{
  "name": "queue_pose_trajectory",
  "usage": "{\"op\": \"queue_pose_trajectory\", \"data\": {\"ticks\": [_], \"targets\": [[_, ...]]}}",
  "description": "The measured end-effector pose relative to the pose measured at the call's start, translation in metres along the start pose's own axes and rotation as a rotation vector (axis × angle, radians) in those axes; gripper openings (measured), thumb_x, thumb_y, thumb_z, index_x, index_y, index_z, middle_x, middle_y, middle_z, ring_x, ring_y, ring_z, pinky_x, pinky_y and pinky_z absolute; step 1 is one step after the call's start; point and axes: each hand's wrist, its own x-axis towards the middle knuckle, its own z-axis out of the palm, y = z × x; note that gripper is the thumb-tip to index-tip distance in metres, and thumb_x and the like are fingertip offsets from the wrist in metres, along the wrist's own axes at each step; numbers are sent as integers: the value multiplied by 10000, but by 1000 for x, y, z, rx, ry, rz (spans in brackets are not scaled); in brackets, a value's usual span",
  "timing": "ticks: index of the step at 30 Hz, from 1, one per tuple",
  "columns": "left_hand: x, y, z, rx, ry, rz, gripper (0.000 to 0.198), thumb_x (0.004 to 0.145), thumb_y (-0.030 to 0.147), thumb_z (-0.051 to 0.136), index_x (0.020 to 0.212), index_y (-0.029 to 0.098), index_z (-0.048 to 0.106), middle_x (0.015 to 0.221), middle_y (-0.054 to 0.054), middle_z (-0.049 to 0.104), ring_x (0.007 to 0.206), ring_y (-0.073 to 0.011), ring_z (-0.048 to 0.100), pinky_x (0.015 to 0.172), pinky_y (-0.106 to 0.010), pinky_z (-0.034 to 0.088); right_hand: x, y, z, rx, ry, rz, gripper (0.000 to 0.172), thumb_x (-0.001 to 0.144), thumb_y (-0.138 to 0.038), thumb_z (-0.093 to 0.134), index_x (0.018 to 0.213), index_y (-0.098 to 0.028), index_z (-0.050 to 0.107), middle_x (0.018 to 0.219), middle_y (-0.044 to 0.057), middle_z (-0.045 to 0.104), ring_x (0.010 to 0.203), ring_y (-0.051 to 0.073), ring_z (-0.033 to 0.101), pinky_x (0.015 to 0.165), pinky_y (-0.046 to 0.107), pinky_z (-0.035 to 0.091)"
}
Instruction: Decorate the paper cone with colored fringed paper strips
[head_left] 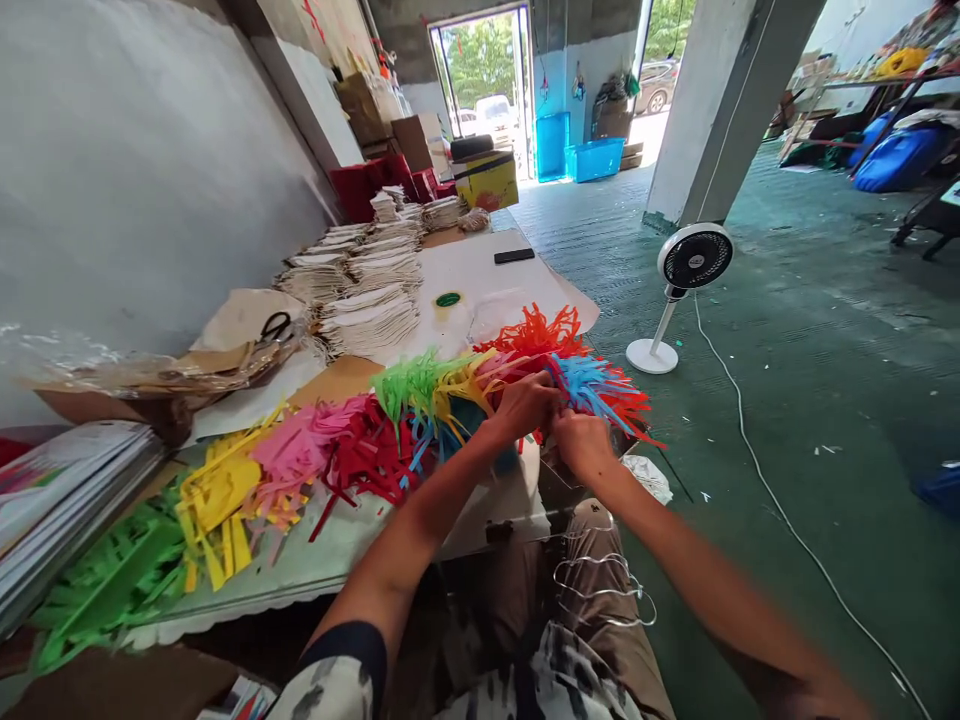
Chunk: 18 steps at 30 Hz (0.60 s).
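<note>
**A:** What are the hands doing?

**B:** Both are closed. The left hand (525,405) and the right hand (581,445) sit close together, fingers curled, gripping a bunch of fringed paper (581,380).

**A:** Where's that bunch?

**B:** Held just over the tabletop (315,555), near its right edge. Red, orange and blue strips fan out beyond the hands.

**A:** What's lying nearby?

**B:** A row of fringed paper strips (300,450) in pink, yellow, red and green runs left along the near edge. Toward the far end stand stacks of folded cream paper (367,320), with black-handled scissors (275,327) just left of them. Past those lie a small green roll of tape (448,299) and a phone (514,255).

**A:** And off the tabletop?

**B:** A white floor fan (686,265) stands on the green floor to the right.
</note>
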Motion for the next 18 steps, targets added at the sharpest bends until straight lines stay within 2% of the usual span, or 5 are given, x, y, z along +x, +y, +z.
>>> {"op": "queue_pose_trajectory", "data": {"ticks": [4, 8, 12, 14, 18], "targets": [[3, -4, 4, -28, 37, -52, 204, 967, 249, 623, 914, 211, 816, 1004, -83, 683, 838, -188, 643, 640, -272, 417, -19, 11, -5, 207, 117, -72, 312, 958, -142, 552, 1182, -182, 766, 1000, 148, 764, 848, 243, 736, 723, 306, 509], [-1, -1, 4, -72, 80, -88, 199, 976, 261, 620, 957, 204, 809, 991, -70, 696, 830, -181, 652, 658, -271, 441, -29, 35, -16, 502, 315, -118, 316, 1037, -343, 535, 1207, -256, 786, 1059, 87, 784, 888, 208, 717, 773, 293, 499], [-17, 9, -2, -99, 159, -109, 293, 1041, 240, 503, 1168, 199, 764, 1122, -93, 707, 969, -185, 667, 812, -292, 507, -14, 60, -27, 819, 534, -60, 440, 1036, -523, 513, 1133, -202, 798, 1034, 60, 779, 876, 192, 687, 755, 286, 509], [-28, 14, -3, -119, 126, -48, 250, 1022, 246, 564, 1159, 243, 772, 1154, -64, 720, 1010, -170, 672, 864, -279, 523, -6, 69, -33, 938, 611, -15, 462, 1005, -559, 545, 1062, -175, 797, 863, 28, 729, 729, 160, 620, 655, 272, 471], [-41, 17, 6, -143, 16, 45, 212, 916, 198, 715, 1064, 305, 822, 1130, -26, 755, 1067, -188, 689, 906, -283, 553, -11, 76, -63, 1189, 696, 61, 393, 931, -554, 671, 1041, -192, 779, 638, -65, 475, 510, 88, 334, 475, 237, 257]]}}
